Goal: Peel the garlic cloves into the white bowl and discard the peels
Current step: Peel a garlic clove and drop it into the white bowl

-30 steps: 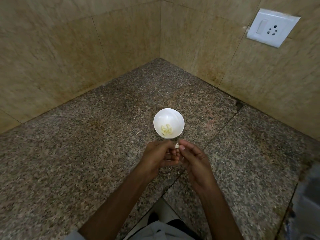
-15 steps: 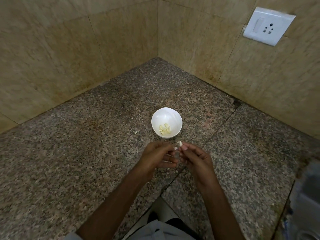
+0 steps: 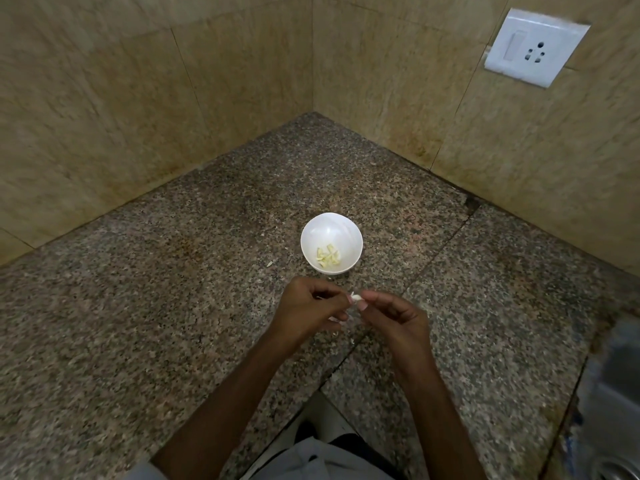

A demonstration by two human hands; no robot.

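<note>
Now | my right hand (image 3: pixel 394 317) pinches garlic clove (image 3: pixel 356 298) near white bowl (image 3: pixel 329 230), so drop is short | my left hand (image 3: pixel 308 306), curled, picks at its skin over desk (image 3: pixel 166 306)

White bowl (image 3: pixel 331 233) on speckled granite counter (image 3: pixel 145 306)

No text, label, brand, number or sign can be read anywhere, whether on the white bowl (image 3: pixel 313 237), the wall socket plate (image 3: pixel 554 50), the tiled walls (image 3: pixel 104 98) or the speckled surface (image 3: pixel 156 306).
</note>
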